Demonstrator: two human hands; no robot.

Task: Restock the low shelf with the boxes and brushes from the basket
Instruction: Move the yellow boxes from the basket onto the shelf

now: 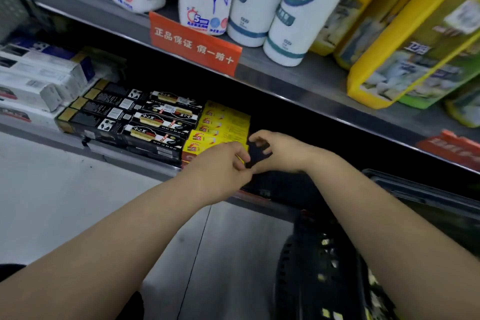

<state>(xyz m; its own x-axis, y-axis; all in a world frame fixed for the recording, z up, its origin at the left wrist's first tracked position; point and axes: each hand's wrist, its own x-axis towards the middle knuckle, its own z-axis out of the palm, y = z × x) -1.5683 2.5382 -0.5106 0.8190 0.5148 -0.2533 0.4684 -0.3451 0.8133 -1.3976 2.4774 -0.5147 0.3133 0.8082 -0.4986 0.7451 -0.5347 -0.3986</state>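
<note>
Dark item (pixel 257 149), too blurred to call brush or box, sits gripped in my right hand's (pixel 283 150) curled fingers and pinched by my left hand (pixel 220 163) at the low shelf's (pixel 145 163) front edge, just right of the yellow boxes (pixel 223 125), with the dark gap straight beyond it and the basket (pixel 306 267) under my right forearm.

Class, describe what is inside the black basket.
Only pale specks show through the holes in the basket wall; what they are cannot be told. The right forearm crosses over its opening, and the rest is dark.
</note>
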